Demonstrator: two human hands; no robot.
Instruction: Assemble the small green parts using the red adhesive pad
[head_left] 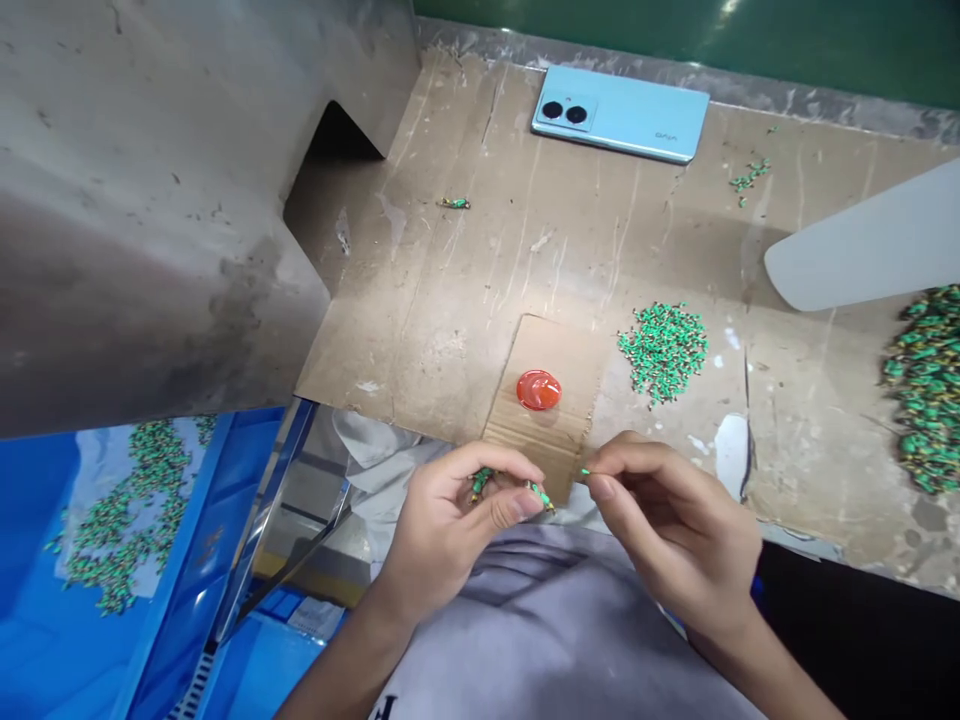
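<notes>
We see both hands at the near edge of the cardboard, just past the small cardboard flap that carries a red cap. Our left hand is curled shut around several small green parts, one of them poking out at the thumb tip. Our right hand pinches narrow on a single green part, its tip just beside the left thumb. Between the hands and the cap there is only a short strip of flap; beyond it the cardboard lies bare up to a phone near the far wall. A green pile lies right of the cap, a larger heap sits at the right edge under a white sheet. To the left a grey metal housing overhangs a blue bin with more green parts
</notes>
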